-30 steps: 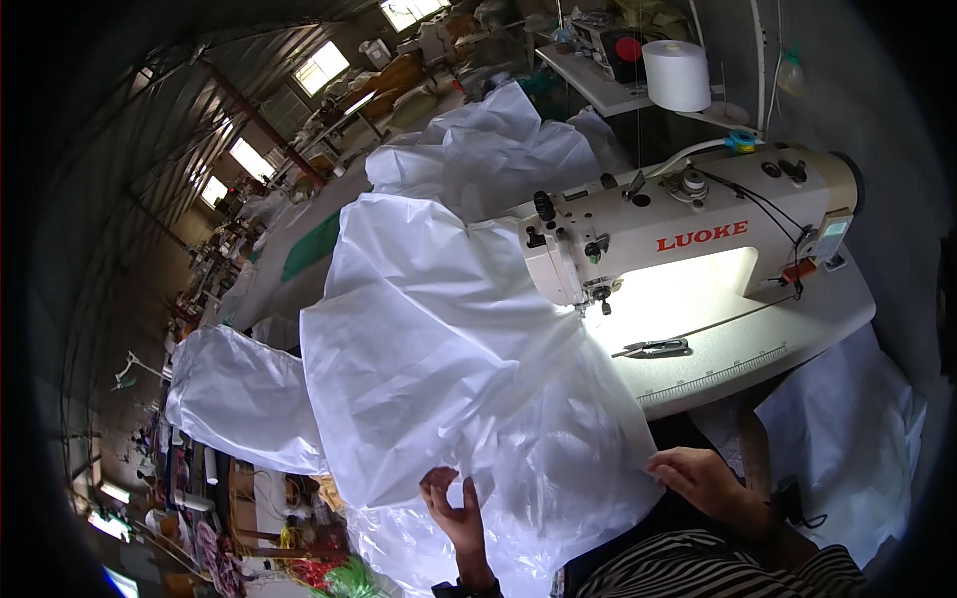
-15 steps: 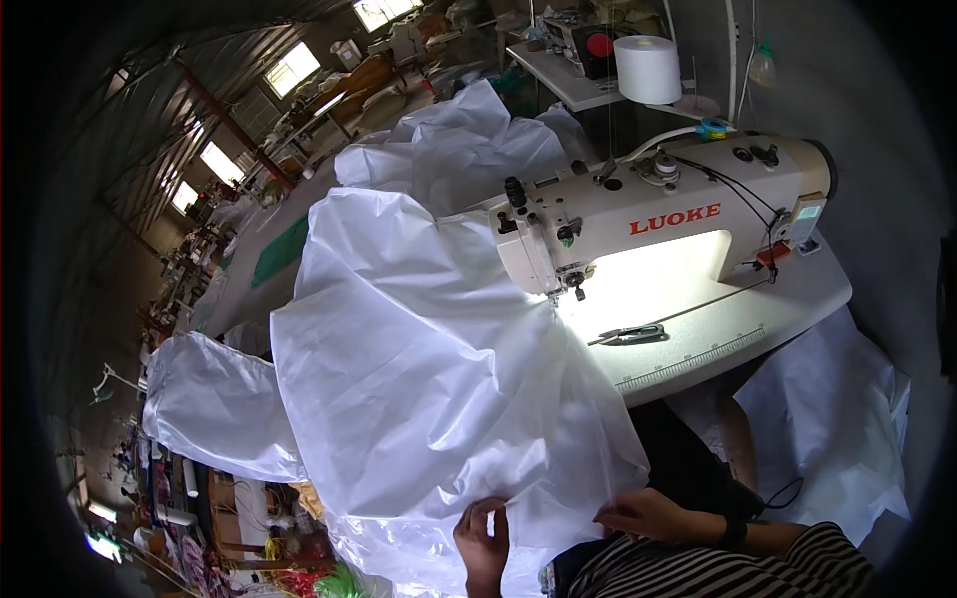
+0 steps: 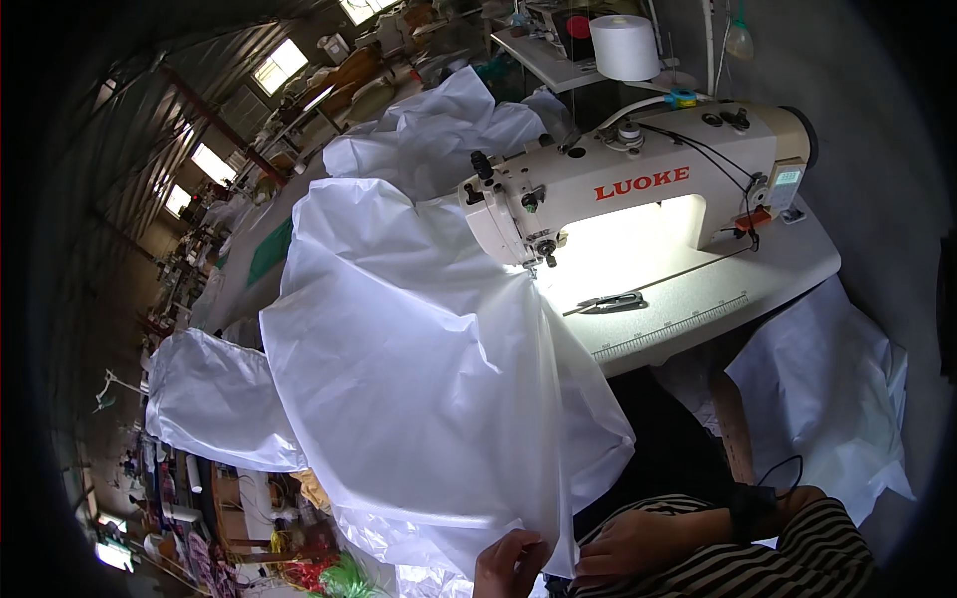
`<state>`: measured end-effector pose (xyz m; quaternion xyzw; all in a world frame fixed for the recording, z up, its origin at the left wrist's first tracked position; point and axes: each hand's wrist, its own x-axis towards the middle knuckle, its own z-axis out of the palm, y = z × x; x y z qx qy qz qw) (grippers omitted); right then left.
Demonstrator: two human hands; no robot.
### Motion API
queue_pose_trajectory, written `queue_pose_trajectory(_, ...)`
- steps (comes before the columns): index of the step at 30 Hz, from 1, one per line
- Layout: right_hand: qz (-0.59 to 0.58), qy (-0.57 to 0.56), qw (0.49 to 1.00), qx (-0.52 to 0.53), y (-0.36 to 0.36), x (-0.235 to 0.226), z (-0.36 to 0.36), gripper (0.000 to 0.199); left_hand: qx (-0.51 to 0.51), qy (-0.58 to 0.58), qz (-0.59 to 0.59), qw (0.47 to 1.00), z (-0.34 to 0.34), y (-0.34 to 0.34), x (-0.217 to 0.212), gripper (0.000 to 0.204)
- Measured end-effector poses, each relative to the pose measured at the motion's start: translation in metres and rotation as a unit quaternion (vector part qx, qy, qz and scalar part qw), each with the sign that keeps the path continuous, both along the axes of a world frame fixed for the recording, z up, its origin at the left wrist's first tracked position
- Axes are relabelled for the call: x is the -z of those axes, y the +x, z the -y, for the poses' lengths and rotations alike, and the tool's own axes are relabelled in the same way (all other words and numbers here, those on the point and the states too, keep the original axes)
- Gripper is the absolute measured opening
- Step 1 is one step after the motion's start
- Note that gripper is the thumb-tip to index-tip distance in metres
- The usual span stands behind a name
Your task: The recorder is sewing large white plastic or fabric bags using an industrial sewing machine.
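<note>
A large sheet of glossy white fabric (image 3: 399, 369) spreads over the table's left side and drapes toward me. Its upper edge runs under the needle area of a white sewing machine (image 3: 648, 159). At the sheet's near edge, my left hand (image 3: 510, 560) pinches the fabric with bent fingers. Close to its right, my right hand (image 3: 638, 543) has its fingertips closed at the same edge, partly hidden by the folds. From the needle, a long fold slants down toward both hands. Small thread snips (image 3: 610, 302) lie on the lit machine bed.
More white fabric lies bunched (image 3: 439, 130) behind the machine, and another piece (image 3: 817, 379) hangs at the right. A white thread cone (image 3: 625, 48) stands at the back. At the lower left are cluttered shelves with a green bundle (image 3: 344, 576).
Both hands have come nearer to me and closer together, drawing the sheet's near edge along. The fabric is tauter, with a sharper fold from the needle. The whole view has shifted slightly.
</note>
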<state>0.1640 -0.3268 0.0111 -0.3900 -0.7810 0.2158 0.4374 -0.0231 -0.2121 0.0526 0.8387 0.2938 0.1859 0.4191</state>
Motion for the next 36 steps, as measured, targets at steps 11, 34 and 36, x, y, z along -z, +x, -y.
queue_pose_trajectory(11,0.027,-0.12,0.992,-0.002,-0.02,0.018,-0.001,0.028,-0.014,0.011,-0.017,1.0,0.008,-0.001,0.023,0.009)
queue_pose_trajectory(34,0.146,0.05,0.987,0.034,-0.009,0.0,0.025,0.017,0.019,0.101,0.03,0.994,0.028,0.021,0.01,0.01)
queue_pose_trajectory(36,0.227,0.037,0.973,0.033,-0.012,-0.003,0.024,0.016,0.015,0.08,0.037,0.996,0.027,0.016,0.023,0.011)
